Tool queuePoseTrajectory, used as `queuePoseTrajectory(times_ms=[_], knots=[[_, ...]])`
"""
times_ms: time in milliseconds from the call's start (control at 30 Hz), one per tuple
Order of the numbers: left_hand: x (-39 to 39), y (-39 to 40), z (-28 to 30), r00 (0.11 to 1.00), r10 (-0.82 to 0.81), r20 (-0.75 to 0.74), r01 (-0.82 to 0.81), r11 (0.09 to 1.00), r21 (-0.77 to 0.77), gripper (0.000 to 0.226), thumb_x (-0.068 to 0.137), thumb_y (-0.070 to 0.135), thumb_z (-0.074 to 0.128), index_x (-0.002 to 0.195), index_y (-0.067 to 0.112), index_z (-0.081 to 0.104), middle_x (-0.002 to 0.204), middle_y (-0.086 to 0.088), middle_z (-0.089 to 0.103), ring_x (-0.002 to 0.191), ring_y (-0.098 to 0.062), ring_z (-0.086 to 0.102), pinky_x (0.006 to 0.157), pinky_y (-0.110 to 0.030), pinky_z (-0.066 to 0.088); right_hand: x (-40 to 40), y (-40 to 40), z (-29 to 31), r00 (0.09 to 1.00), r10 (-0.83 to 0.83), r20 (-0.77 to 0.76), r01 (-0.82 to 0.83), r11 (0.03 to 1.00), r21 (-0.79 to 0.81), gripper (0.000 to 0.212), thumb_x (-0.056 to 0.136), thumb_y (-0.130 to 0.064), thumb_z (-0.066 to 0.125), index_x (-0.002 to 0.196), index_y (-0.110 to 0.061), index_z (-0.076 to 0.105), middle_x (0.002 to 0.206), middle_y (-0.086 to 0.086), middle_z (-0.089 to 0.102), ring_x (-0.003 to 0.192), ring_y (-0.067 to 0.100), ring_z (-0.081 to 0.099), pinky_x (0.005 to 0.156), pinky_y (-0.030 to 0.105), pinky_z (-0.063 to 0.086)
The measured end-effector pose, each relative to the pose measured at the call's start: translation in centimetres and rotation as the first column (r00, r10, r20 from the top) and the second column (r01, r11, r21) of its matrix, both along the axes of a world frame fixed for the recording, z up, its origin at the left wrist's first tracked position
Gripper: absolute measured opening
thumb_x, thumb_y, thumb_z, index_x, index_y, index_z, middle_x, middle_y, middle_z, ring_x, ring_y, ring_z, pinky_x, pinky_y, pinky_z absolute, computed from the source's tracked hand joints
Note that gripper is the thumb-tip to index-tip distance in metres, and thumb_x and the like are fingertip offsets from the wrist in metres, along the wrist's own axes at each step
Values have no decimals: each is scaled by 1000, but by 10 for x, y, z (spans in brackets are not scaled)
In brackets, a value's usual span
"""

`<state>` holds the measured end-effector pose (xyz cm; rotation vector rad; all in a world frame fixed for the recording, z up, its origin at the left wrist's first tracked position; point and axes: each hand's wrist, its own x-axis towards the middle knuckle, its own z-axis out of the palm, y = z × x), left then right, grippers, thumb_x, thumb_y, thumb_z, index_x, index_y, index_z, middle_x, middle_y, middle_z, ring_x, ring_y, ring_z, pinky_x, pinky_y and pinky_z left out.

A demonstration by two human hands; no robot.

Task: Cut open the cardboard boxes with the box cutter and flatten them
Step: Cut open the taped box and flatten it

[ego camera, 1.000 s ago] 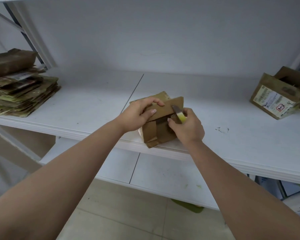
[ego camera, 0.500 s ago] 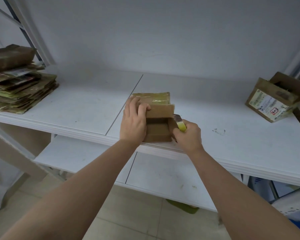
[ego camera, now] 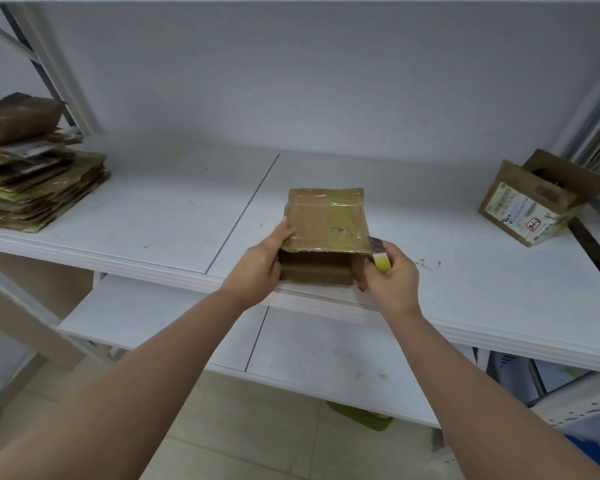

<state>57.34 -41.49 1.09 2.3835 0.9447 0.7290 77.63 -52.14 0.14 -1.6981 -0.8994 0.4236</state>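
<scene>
The cardboard box [ego camera: 324,237] sat at the front edge of the white shelf [ego camera: 153,216], directly between the two hands, its open end facing the person and its taped top panel running back toward the wall. The left hand [ego camera: 260,268] gripped the box's left wall, fingers curled around the edge. The right hand [ego camera: 392,282] was closed around the yellow-handled box cutter [ego camera: 378,256], whose blade touched the box's near right corner, so the right hand appeared better placed for the next cut.

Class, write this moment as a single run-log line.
left hand: holds small box | right hand: grips box cutter at box's right edge | shelf: flattened stack left, labelled box right
</scene>
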Motion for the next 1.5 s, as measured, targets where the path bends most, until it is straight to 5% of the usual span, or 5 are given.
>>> queuePoseTrajectory(times_ms=[267,400,733,1133,1500], knots=[[38,-12,-14,923,-179,-342,164,984,-72,65,90,-11,33,149,16,28,159,0,15,148,-19,6,119,-39,13,22,-24,-10,971,-199,-134,214,971,106,21,86,-14,63,106,-22,64,102,-11,64,101,8,58,92,22,42],[52,-16,-18,769,-184,-612,205,978,-36,62,94,-1,34,151,20,23,160,4,12,147,-18,2,116,-47,17,34,-29,-11,948,-314,-53,313,950,-12,12,92,-26,57,100,-21,64,84,-9,61,85,16,57,79,29,44],[47,-11,8,848,-218,-484,156,974,-165,37,92,34,42,101,9,68,107,-6,62,104,-22,54,90,-36,44,31,-2,21,877,-125,464,221,962,-159,29,98,-23,46,85,-5,65,84,12,62,86,32,55,63,30,31],[62,7,-31,781,15,-624,130,974,187,65,100,46,22,153,19,-5,161,-4,-10,147,-22,-15,119,-47,4,28,18,-31,723,372,582,70,798,-598,51,100,-17,32,149,-15,20,158,4,13,146,26,0,118,39,14],[63,5,-47,828,88,-554,57,969,240,73,85,57,5,151,28,18,158,0,20,147,-19,9,118,-42,16,22,23,-36,714,304,631,137,823,-551,50,97,-19,37,146,-12,29,155,6,23,145,26,9,117,36,20]])
